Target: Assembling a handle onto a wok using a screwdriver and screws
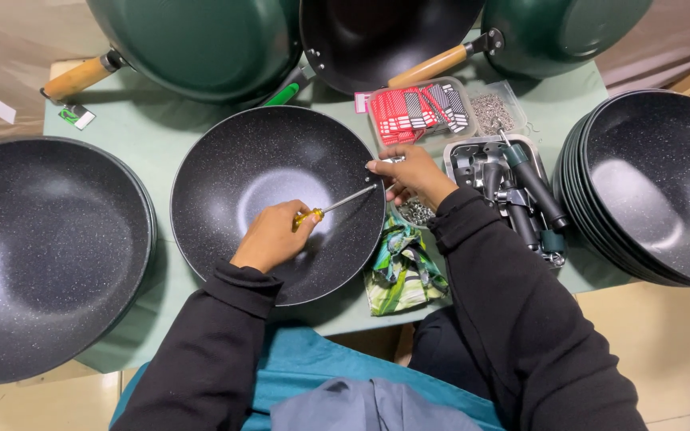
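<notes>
Center of the frame: a round speckled black wok (277, 203) on a pale green table (149, 132). Left hand (271, 236) is curled tight around the yellow handle of a screwdriver (337, 203), thin metal shaft angled up toward the wok's right rim. Right hand (411, 173) pinches at that rim, fingers pressed together on something small I can't make out. Pretty cramped: stacked woks (652, 187) at right, parts tray (513, 195) just beside the hand.

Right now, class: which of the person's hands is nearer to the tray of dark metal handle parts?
Right. The right hand grips the pan's rim, just beside the tray of handle parts. The left hand is farther away, over the pan's middle, holding a screwdriver.
</notes>
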